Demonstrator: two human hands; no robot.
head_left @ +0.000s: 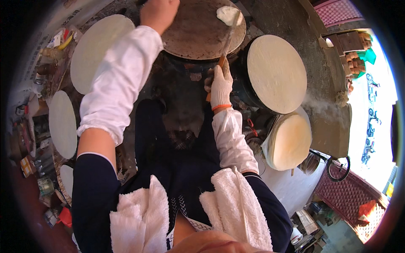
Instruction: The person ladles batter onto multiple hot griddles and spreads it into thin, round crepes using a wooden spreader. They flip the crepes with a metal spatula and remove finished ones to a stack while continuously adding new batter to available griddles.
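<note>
A round brown griddle (198,36) lies ahead of me at the top of the view. My left hand (159,16), bare below a white sleeve cover, is over its left edge; the frame's top cuts off its fingers. In a white knitted glove, my right hand (220,86) is closed around the wooden handle of a long, thin spatula (228,44). The spatula's blade crosses the griddle's right side and its tip meets a white lump of dough (228,15).
To the right, a pale thin flatbread (276,72) covers another round plate, with a stack of flatbreads (291,143) nearer me. Pale rounds (95,52) (62,124) stand on the left. Beyond the right-hand counter (325,109) is a bright opening.
</note>
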